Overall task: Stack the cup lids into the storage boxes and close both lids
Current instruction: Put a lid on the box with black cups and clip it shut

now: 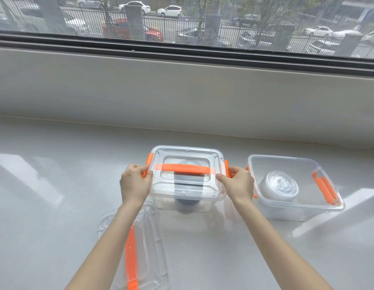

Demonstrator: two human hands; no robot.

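On the glossy pale tabletop [56, 195], the left hand [134, 184] and right hand [238, 183] pinch the orange side latches of the clear, round-cornered lidded box [188, 185]; a dark domed stack inside is blurred by plastic. The open box [294, 185] alongside holds ribbed translucent cup lids [280, 186], and the spare lid [140, 248] is partly hidden by the left forearm.

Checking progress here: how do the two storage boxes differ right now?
The middle box has its lid on, held by the left hand and right hand; the right box is open. The middle box holds dark lids, the right box clear ones. Both are clear with orange latches.
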